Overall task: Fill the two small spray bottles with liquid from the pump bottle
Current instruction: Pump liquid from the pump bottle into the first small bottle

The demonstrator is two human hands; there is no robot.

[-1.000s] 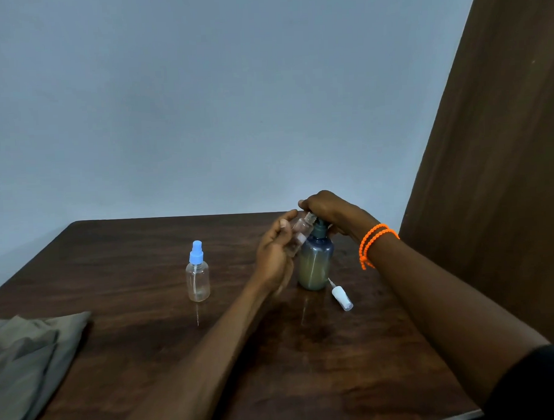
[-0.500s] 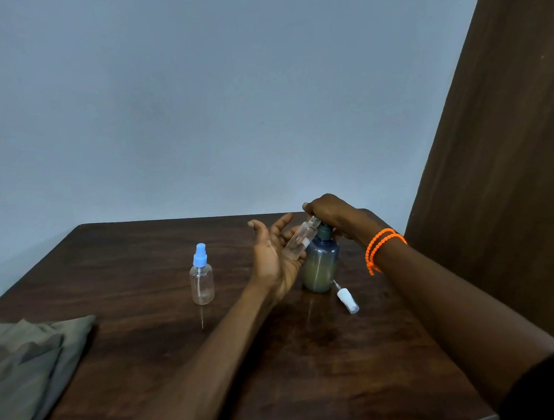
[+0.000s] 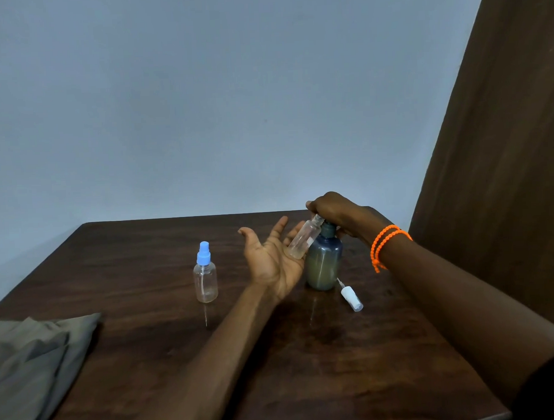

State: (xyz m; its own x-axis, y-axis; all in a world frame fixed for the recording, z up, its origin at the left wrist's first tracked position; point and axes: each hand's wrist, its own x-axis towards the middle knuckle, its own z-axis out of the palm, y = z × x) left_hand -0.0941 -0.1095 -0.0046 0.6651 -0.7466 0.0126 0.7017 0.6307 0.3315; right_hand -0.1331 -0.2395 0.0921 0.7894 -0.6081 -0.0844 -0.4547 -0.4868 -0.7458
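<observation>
A grey cloth lies lower left on the counter. At centre stands a blue-capped spray bottle. Your left hand, fingers spread wide, cradles the tilted uncapped spray bottle. Your right hand presses the pump bottle; a white sprayer cap lies beside it.

You have open table across the lower centre — only the cloth at lower left, capped bottle at centre-left, and loose sprayer beside the pump bottle block it.

Left hand open, palm up; right hand curled, palm down.
</observation>
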